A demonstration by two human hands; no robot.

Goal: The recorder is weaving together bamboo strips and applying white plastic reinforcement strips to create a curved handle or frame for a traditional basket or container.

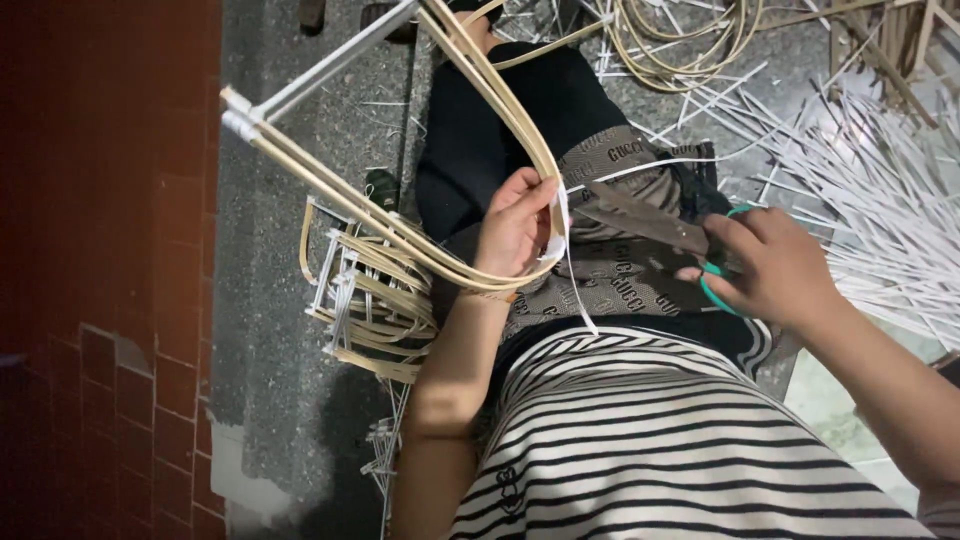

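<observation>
My left hand grips a bundle of bent bamboo strips at the curve, where a white strip is wrapped around them. The strips run up and left to a white-bound corner. My right hand holds scissors with green handles; the grey blades point left toward the white wrapping, tips just beside it. A loose white tail hangs down over my lap.
A pile of finished bamboo frames lies on the grey floor left of my knee. Loose white strips spread at the right, coiled bamboo strips at the top. A red tiled wall fills the left.
</observation>
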